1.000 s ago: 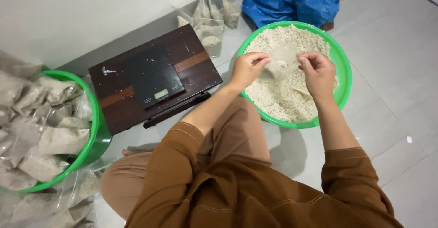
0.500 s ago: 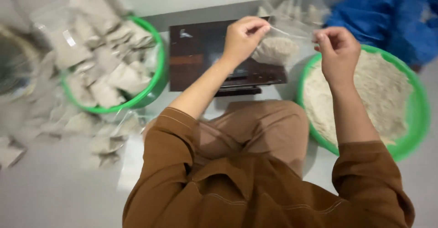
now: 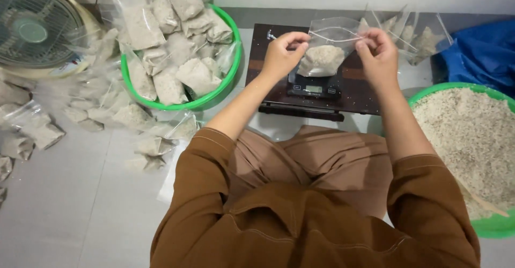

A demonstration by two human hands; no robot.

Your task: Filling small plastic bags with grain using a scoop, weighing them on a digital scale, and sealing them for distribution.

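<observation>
A clear plastic zip bag, partly filled with pale grain, is held by its top corners: one corner is pinched in the grip of the left hand, the other in the grip of the right hand, both closed on the plastic with the mouth stretched between them. The bag's filled bottom hangs directly below the grip and appears to rest on a small digital kitchen scale, though contact is hard to confirm from this angle. The scale sits on a dark brown board lying on the floor.

To the right of the grip and nearer the person, a green basin is filled with loose grain. To the left of the grip, a second green basin is heaped with filled bags, and more filled bags are scattered across the floor further left. Beyond the grip on the right, a few further bags are leaned against the wall beside a blue sack. A fan is seen at the far left.

A spill is the likeliest fault: the mouth is held open, so grain could be tipped out onto the board if one corner were dropped or the bag were tilted. A false reading could also be produced if part of the weight is carried by the grip.
</observation>
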